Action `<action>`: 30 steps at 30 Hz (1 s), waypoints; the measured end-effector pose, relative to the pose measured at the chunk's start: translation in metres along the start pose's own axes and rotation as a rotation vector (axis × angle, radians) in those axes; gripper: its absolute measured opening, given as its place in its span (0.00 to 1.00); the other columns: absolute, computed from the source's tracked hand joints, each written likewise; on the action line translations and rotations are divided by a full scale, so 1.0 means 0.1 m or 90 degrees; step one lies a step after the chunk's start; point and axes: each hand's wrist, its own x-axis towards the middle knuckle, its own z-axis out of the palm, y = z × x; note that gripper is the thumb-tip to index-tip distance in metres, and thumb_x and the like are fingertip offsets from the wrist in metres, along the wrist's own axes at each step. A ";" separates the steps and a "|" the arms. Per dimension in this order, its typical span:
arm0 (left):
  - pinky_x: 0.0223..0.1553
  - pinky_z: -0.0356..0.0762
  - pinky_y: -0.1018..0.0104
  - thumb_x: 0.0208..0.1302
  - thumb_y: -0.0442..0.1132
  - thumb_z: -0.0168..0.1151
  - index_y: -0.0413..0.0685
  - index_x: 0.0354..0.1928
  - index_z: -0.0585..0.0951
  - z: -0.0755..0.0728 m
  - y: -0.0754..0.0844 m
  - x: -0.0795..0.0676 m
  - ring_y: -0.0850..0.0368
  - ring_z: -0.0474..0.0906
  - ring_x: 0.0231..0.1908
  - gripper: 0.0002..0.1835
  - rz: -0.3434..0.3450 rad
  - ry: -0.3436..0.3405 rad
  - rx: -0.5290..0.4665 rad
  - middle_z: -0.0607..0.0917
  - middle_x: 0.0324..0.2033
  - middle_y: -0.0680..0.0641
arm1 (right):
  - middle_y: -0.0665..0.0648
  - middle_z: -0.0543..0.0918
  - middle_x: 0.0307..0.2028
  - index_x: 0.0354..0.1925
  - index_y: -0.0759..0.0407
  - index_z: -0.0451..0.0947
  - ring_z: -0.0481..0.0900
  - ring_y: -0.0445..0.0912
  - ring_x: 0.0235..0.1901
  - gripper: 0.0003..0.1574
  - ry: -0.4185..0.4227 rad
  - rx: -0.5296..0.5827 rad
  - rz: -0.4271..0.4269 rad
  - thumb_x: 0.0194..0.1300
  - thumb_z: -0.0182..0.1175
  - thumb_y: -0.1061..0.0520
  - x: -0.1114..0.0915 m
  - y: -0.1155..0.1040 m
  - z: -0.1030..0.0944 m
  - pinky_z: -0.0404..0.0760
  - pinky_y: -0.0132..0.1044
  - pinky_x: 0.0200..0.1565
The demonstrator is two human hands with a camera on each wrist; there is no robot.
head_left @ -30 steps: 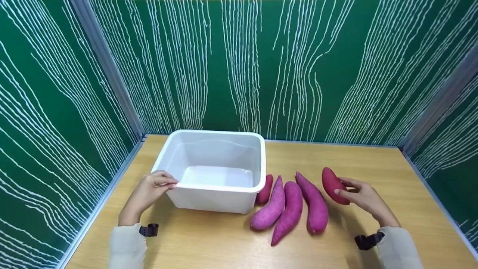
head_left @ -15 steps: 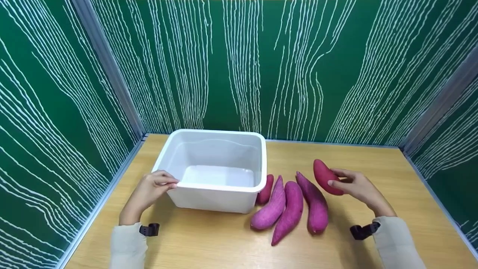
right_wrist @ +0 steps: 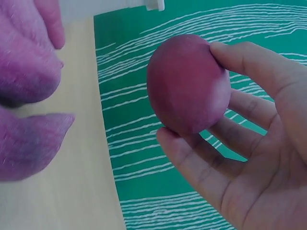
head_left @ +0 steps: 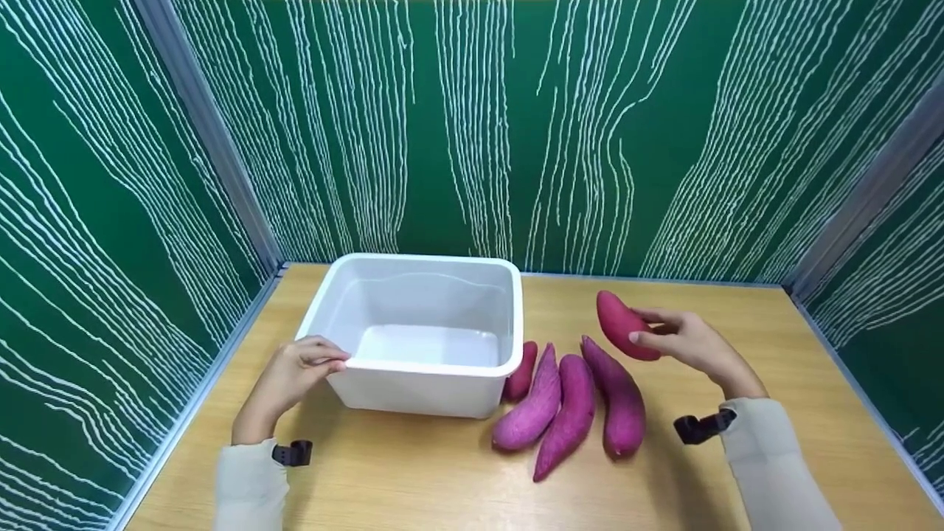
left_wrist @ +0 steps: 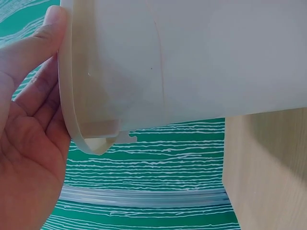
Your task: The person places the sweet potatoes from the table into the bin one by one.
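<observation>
My right hand (head_left: 697,345) holds a smooth reddish sweet potato (head_left: 623,326) raised over the table, between thumb and fingers. In the right wrist view the rounded end of that sweet potato (right_wrist: 187,84) faces the camera. My left hand (head_left: 291,375) pinches the near left corner of the rim of a white plastic bin (head_left: 420,391). From the left wrist, thumb and fingers lie on either side of the bin's rim (left_wrist: 67,91). Several more sweet potatoes lie right of the bin: a purple one (head_left: 571,420), another purple one (head_left: 623,405) and a paler one (head_left: 532,413) among them.
A small reddish sweet potato (head_left: 521,375) lies against the bin's right side, partly hidden. The wooden table (head_left: 413,479) ends at a green wall (head_left: 472,147) with white wavy lines, and similar side panels with metal posts (head_left: 210,140) enclose it.
My right hand has carried the reddish sweet potato to the left and farther from me, over the table. My left hand stays on the bin's rim, and the bin has not moved.
</observation>
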 end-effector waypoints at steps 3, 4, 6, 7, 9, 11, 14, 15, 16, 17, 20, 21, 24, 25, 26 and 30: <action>0.45 0.81 0.64 0.56 0.34 0.68 0.45 0.39 0.88 -0.01 0.00 0.01 0.54 0.79 0.42 0.08 -0.009 -0.004 -0.003 0.86 0.37 0.50 | 0.67 0.79 0.55 0.67 0.58 0.66 0.77 0.57 0.54 0.41 -0.010 0.007 -0.012 0.64 0.61 0.39 0.05 -0.09 0.01 0.75 0.48 0.52; 0.45 0.81 0.64 0.56 0.34 0.68 0.45 0.39 0.88 -0.01 0.00 0.01 0.53 0.79 0.42 0.08 -0.010 -0.005 -0.004 0.86 0.37 0.50 | 0.67 0.79 0.55 0.67 0.57 0.67 0.77 0.57 0.54 0.41 -0.011 0.010 -0.014 0.64 0.61 0.39 0.07 -0.12 0.01 0.76 0.47 0.52; 0.44 0.80 0.66 0.57 0.33 0.68 0.44 0.39 0.88 -0.01 -0.01 0.01 0.53 0.79 0.42 0.08 -0.010 -0.007 -0.007 0.86 0.36 0.50 | 0.67 0.79 0.55 0.67 0.57 0.67 0.77 0.57 0.53 0.40 -0.013 0.012 -0.022 0.64 0.61 0.40 0.10 -0.17 0.01 0.76 0.46 0.51; 0.44 0.80 0.68 0.57 0.33 0.68 0.44 0.39 0.88 -0.01 -0.01 0.02 0.54 0.79 0.42 0.08 -0.010 -0.007 -0.007 0.86 0.36 0.50 | 0.67 0.79 0.55 0.67 0.57 0.68 0.77 0.57 0.53 0.40 -0.013 0.015 -0.025 0.63 0.62 0.40 0.11 -0.20 0.01 0.76 0.45 0.51; 0.42 0.79 0.70 0.56 0.33 0.68 0.44 0.39 0.88 -0.01 -0.01 0.02 0.54 0.79 0.41 0.08 -0.008 -0.007 -0.008 0.86 0.36 0.50 | 0.67 0.78 0.55 0.66 0.58 0.68 0.78 0.57 0.53 0.39 -0.010 0.019 -0.035 0.63 0.63 0.41 0.15 -0.25 0.02 0.77 0.43 0.50; 0.40 0.78 0.73 0.56 0.34 0.68 0.44 0.38 0.89 -0.01 -0.01 0.02 0.55 0.78 0.40 0.07 -0.005 -0.005 -0.008 0.86 0.36 0.50 | 0.68 0.78 0.55 0.66 0.59 0.68 0.78 0.57 0.53 0.39 -0.009 0.025 -0.043 0.63 0.63 0.42 0.18 -0.31 0.02 0.77 0.41 0.49; 0.38 0.77 0.75 0.56 0.34 0.69 0.46 0.38 0.89 -0.01 -0.02 0.02 0.55 0.78 0.39 0.07 -0.001 -0.004 -0.006 0.86 0.35 0.51 | 0.67 0.78 0.56 0.66 0.59 0.68 0.79 0.57 0.53 0.39 -0.011 0.033 -0.055 0.63 0.64 0.44 0.22 -0.38 0.03 0.78 0.38 0.47; 0.37 0.77 0.75 0.56 0.34 0.69 0.46 0.37 0.89 -0.01 -0.02 0.02 0.55 0.78 0.38 0.07 0.000 -0.003 -0.006 0.86 0.35 0.51 | 0.67 0.78 0.57 0.66 0.58 0.68 0.79 0.57 0.53 0.39 -0.013 0.037 -0.061 0.62 0.64 0.44 0.24 -0.40 0.04 0.78 0.37 0.46; 0.37 0.77 0.75 0.56 0.34 0.69 0.46 0.38 0.89 -0.01 -0.03 0.01 0.55 0.78 0.39 0.07 0.000 -0.003 -0.006 0.86 0.35 0.51 | 0.65 0.77 0.57 0.66 0.57 0.69 0.79 0.57 0.53 0.39 -0.016 0.039 -0.063 0.62 0.64 0.43 0.26 -0.42 0.05 0.78 0.37 0.46; 0.38 0.77 0.75 0.56 0.34 0.69 0.46 0.38 0.89 -0.01 -0.03 0.01 0.55 0.78 0.39 0.07 -0.001 -0.003 -0.007 0.86 0.35 0.51 | 0.65 0.77 0.58 0.66 0.55 0.69 0.79 0.56 0.54 0.38 -0.019 0.041 -0.067 0.62 0.65 0.43 0.28 -0.44 0.06 0.78 0.37 0.46; 0.39 0.77 0.75 0.56 0.34 0.68 0.47 0.38 0.89 -0.01 -0.03 0.00 0.55 0.78 0.39 0.07 -0.003 -0.002 -0.009 0.86 0.35 0.51 | 0.63 0.77 0.58 0.66 0.52 0.69 0.79 0.56 0.53 0.38 -0.028 0.045 -0.076 0.61 0.65 0.43 0.33 -0.49 0.08 0.79 0.38 0.47; 0.40 0.77 0.75 0.56 0.34 0.68 0.47 0.38 0.89 -0.01 -0.02 0.00 0.55 0.78 0.39 0.07 -0.003 -0.002 -0.008 0.86 0.35 0.51 | 0.63 0.78 0.57 0.66 0.52 0.69 0.79 0.56 0.53 0.38 -0.031 0.048 -0.076 0.61 0.65 0.43 0.34 -0.52 0.09 0.79 0.38 0.47; 0.42 0.79 0.73 0.56 0.33 0.68 0.48 0.38 0.89 -0.01 -0.01 -0.01 0.55 0.79 0.40 0.07 -0.001 -0.002 -0.005 0.86 0.36 0.51 | 0.64 0.79 0.55 0.66 0.53 0.69 0.80 0.55 0.52 0.38 -0.034 0.047 -0.076 0.61 0.66 0.43 0.38 -0.60 0.11 0.79 0.39 0.48; 0.43 0.79 0.71 0.56 0.33 0.68 0.47 0.38 0.89 -0.01 0.00 -0.01 0.55 0.79 0.41 0.08 0.000 -0.003 -0.004 0.86 0.36 0.51 | 0.64 0.80 0.55 0.66 0.54 0.69 0.80 0.55 0.52 0.39 -0.032 0.046 -0.077 0.61 0.66 0.43 0.39 -0.63 0.12 0.79 0.39 0.48; 0.44 0.79 0.70 0.56 0.33 0.68 0.47 0.38 0.89 -0.01 0.00 -0.01 0.55 0.79 0.41 0.08 0.001 -0.003 -0.002 0.86 0.36 0.51 | 0.64 0.80 0.54 0.66 0.54 0.69 0.80 0.55 0.53 0.39 -0.031 0.045 -0.078 0.61 0.66 0.43 0.40 -0.66 0.12 0.79 0.40 0.48; 0.46 0.80 0.66 0.56 0.33 0.68 0.46 0.39 0.89 -0.01 0.01 0.01 0.54 0.79 0.42 0.08 0.005 -0.008 -0.001 0.86 0.36 0.51 | 0.64 0.79 0.55 0.65 0.55 0.69 0.79 0.56 0.54 0.39 -0.029 0.045 -0.083 0.60 0.66 0.43 0.45 -0.77 0.14 0.78 0.45 0.51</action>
